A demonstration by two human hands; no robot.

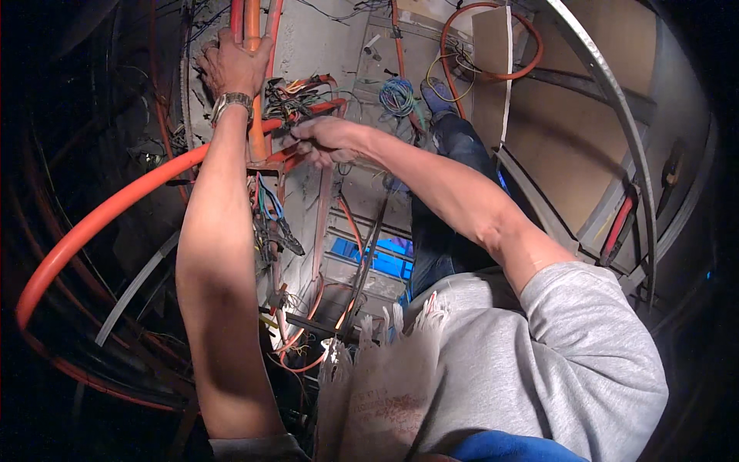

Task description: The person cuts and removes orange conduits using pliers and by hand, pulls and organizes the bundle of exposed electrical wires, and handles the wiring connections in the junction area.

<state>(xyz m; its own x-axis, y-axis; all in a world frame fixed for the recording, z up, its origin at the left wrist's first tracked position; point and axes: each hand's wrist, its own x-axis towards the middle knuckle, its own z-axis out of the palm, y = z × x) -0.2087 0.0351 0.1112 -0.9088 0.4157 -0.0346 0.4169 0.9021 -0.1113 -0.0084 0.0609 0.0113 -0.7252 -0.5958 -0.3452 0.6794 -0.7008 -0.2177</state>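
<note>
Upright orange conduits (252, 19) run along the wall at the top, and my left hand (235, 68) is wrapped round them, a metal-banded watch (232, 99) on its wrist. Lower and to the right, my right hand (327, 141) is closed, its fingertips pinched beside a tangle of dark and coloured wires (296, 98). What lies between those fingers is hidden. A thick orange conduit (115, 209) curves from the left and passes behind my left wrist toward my right hand. Below the hands hangs a bunch of blue, green and black wires (271, 206).
A blue-green wire coil (397, 97) lies near a shoe (439, 94). A looped orange conduit (533, 50) rests by a brown board (585, 123). A curved metal strip (608, 69) and a red-handled tool (618, 231) are at right. Metal bars cross a blue-lit gap (385, 258) below.
</note>
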